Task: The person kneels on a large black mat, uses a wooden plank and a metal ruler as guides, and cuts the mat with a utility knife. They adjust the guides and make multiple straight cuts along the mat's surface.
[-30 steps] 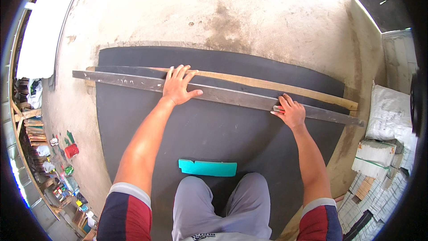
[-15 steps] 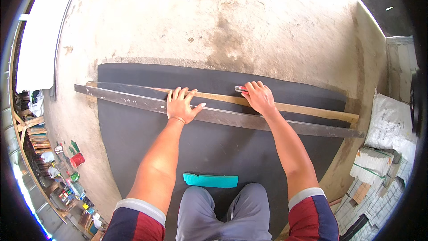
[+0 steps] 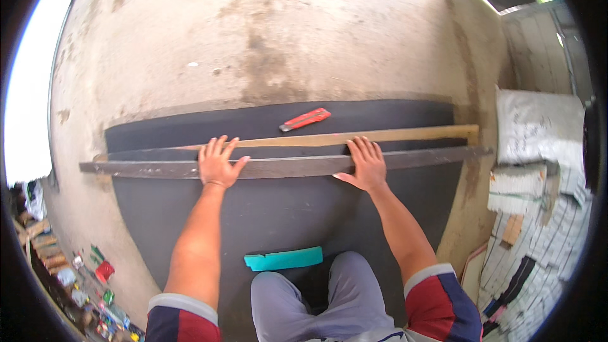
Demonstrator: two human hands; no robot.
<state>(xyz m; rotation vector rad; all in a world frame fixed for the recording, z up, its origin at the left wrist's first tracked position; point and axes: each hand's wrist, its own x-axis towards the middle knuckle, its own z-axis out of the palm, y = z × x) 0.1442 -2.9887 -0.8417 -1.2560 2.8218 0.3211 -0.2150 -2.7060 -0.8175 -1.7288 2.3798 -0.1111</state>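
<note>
Both hands are bearing on the dark straight bar (image 3: 291,168), which is lying across the black sheet (image 3: 285,212) directly beneath the palms. The long axis of the bar is running left to right, crosswise to the forearms, and its two ends are projecting past the sheet's side edges.

The left hand (image 3: 218,164) is resting palm down on the bar, left of its middle, with fingers spread and thumb extended inward. The right hand (image 3: 366,166) is resting in the same manner, right of the middle, fingers fanned and pinching nothing. The fingertips are extending beyond the far edge of the bar; at this resolution they appear to be meeting the wooden strip (image 3: 411,135), but contact is not showing clearly.

The red utility knife (image 3: 308,119) is lying on the sheet beyond the strip, between the hands and nearer the right one. Its long axis is slanting, metal tip toward the left hand. The teal piece (image 3: 285,259) is lying before the knees.
</note>
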